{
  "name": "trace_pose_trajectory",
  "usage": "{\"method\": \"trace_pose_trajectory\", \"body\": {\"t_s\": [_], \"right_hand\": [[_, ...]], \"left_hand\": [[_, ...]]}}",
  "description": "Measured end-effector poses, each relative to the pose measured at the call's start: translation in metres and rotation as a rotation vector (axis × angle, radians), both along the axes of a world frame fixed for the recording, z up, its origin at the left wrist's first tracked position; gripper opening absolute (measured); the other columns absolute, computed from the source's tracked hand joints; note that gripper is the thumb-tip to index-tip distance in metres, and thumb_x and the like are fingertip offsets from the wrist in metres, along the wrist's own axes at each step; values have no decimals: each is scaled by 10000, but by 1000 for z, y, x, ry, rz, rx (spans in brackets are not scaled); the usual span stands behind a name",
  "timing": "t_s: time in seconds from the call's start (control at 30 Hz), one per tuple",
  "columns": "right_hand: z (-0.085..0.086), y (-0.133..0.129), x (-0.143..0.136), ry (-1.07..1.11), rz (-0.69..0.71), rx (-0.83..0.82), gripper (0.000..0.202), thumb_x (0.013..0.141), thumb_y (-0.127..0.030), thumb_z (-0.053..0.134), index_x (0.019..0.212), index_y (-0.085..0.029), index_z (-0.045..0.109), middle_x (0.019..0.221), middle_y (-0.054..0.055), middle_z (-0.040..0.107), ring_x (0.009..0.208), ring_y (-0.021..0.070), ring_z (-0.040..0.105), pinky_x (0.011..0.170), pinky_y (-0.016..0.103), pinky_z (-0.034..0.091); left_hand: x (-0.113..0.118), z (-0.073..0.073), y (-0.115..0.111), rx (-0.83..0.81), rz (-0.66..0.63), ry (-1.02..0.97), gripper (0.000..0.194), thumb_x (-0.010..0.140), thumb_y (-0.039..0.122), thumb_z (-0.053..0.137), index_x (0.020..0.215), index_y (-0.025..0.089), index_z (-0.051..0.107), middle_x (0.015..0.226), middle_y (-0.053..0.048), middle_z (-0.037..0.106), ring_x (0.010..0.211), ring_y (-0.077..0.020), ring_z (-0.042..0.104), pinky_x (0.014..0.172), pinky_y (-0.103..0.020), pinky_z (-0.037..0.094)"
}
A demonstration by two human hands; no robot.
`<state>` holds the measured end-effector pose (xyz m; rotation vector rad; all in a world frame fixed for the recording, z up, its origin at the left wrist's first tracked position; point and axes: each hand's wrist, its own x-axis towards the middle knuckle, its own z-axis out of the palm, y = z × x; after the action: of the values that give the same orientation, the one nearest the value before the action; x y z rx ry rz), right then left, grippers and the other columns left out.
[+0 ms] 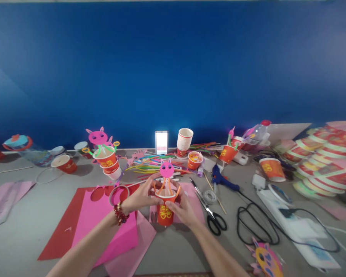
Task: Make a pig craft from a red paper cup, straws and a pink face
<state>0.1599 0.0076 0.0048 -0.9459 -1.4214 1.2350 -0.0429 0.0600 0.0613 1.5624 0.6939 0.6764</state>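
Grey table (23, 215), blue wall (173, 69)

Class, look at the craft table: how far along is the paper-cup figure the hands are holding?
Done: a pink face on straws stands in the red cup, and a finished figure stands further left. In hand: the left hand and right hand grip that cup. Left: spare cups and loose straws lie unused.
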Motion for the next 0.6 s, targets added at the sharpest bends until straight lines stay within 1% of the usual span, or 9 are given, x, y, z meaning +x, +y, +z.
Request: {"method": "trace_pose_trajectory", "body": {"t_s": [0.07,0.13,0.23,0.3,0.37,0.43,0.53,0.6], "right_hand": [[2,0,1,-44,8,5,819,849,-525,697,1528,-308,295,1300,101,658,1138,302,657,925,456,561],[6,-1,2,-90,9,32,823,858,-509,692,1538,-290,283,1274,94,667,1097,280,671,900,422,566],[12,0,7,-179,-29,51,776,866,-473,692,1521,-278,325,1135,70,704,892,215,699,760,335,579],[16,3,12,-216,-69,38,669,897,-452,657,1483,-279,385,1100,62,711,823,191,689,679,297,566],[20,6,17,-231,-110,24,526,929,-441,615,1406,-271,474,1123,71,718,855,198,689,677,296,560],[23,8,21,-263,-140,14,418,941,-443,601,1310,-253,557,1113,78,733,874,210,693,690,305,559],[29,7,24,-315,-130,15,345,948,-437,596,1229,-239,622,1090,73,747,866,212,703,687,301,558],[34,4,25,-355,-124,22,317,952,-432,593,1195,-235,646,1088,69,749,871,212,705,690,298,554]], "left_hand": [[-1,-1,-3,-26,-5,-57,943,765,296,821,1525,289,264,1226,-110,622,1136,-275,623,984,-452,481],[-5,-1,-6,-69,-11,-99,950,773,255,815,1530,303,243,1215,-100,626,1125,-266,630,979,-442,482],[-17,2,-9,-158,24,-160,935,789,209,797,1525,329,234,1181,-81,639,1099,-248,638,954,-420,487],[-26,4,-11,-202,60,-196,901,800,196,781,1514,339,251,1189,-78,639,1133,-253,622,959,-420,482],[-34,5,-13,-215,97,-199,873,807,189,773,1504,337,268,1177,-70,644,1142,-251,614,960,-411,480],[-41,6,-15,-213,123,-184,867,813,192,767,1504,335,263,1143,-57,657,1106,-237,624,946,-395,487],[-53,5,-15,-218,164,-151,867,834,229,750,1520,333,230,1154,-64,663,1097,-241,629,937,-394,494],[-63,2,-13,-241,199,-111,870,847,256,738,1532,330,206,1180,-76,657,1102,-253,632,931,-402,500]]}}
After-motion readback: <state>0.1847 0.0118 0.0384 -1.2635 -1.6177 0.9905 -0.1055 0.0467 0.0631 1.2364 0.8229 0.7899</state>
